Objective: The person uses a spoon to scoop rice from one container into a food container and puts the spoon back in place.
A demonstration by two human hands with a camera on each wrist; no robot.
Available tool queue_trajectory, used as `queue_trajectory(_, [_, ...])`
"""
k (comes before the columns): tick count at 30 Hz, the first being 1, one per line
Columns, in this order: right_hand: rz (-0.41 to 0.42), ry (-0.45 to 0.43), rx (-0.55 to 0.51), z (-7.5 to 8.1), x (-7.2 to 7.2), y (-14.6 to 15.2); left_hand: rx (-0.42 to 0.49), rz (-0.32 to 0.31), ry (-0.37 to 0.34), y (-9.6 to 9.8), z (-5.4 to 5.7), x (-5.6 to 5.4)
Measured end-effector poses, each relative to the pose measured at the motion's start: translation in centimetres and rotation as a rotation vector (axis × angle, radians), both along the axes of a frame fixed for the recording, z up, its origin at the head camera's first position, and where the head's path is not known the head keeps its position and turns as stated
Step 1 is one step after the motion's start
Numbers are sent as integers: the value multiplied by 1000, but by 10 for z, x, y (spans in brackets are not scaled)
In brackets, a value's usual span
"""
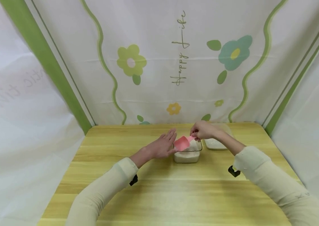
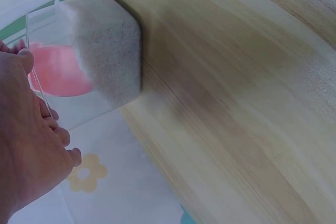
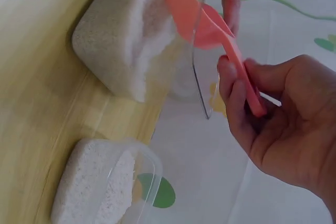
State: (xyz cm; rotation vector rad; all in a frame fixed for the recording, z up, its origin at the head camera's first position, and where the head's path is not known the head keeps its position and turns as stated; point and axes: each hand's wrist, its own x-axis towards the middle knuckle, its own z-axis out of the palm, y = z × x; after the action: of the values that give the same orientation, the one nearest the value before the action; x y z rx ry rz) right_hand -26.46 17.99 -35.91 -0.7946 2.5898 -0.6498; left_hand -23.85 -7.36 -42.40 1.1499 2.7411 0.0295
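My right hand (image 1: 203, 130) grips the handle of a pink scoop (image 1: 182, 143), pinched between thumb and fingers in the right wrist view. The scoop's bowl is tilted over and partly inside a clear square container (image 1: 187, 157). Fine white grains, perhaps rice, fill the lower part of this container, heaped unevenly in the right wrist view. At its left side my left hand (image 1: 161, 147) lies with fingers extended, touching or very near the rim. Through the clear wall, the left wrist view shows the scoop bowl (image 2: 59, 72) above the grains.
A second clear container (image 3: 105, 187), also with white grains, stands to the right, partly behind my right forearm. Both containers are on a wooden table (image 1: 176, 194). A white curtain (image 1: 154, 88) with flower prints closes off the back and sides.
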Motion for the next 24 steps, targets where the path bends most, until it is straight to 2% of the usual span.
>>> queue_trajectory(6, [8, 253, 25, -13, 9, -2, 9, -10, -22, 2, -2, 3])
queue_trajectory(14, [5, 462, -31, -16, 12, 6, 19, 10, -18, -2, 0, -1])
queue_trajectory(19, [-29, 544, -101, -18, 11, 16, 28, 33, -34, -7, -1, -2])
queue_trajectory(24, [-107, 542, -114, -20, 12, 30, 130, 78, -68, -18, -2, -2])
